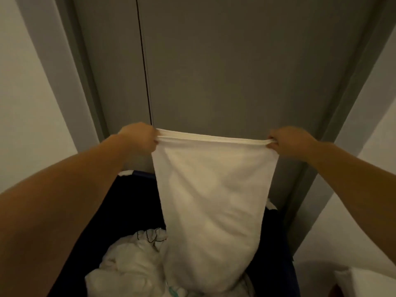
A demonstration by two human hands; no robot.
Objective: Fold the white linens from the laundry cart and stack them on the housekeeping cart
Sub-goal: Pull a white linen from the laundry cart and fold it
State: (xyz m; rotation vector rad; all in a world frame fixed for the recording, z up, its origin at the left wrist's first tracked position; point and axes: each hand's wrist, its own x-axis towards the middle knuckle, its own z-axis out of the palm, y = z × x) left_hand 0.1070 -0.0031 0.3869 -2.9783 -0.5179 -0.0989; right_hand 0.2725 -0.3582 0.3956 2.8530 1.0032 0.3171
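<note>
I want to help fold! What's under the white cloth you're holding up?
Below the white cloth lies a crumpled pile of white linens inside the dark laundry cart. The cloth covers whatever lies behind it.

Hemmed in straight ahead by grey doors, at either side by white walls. Barred across the middle by a white towel gripped taut between left hand and right hand, hanging into the laundry cart. Open above the towel's top edge and outside both forearms. Crowded below by crumpled linens.
</note>
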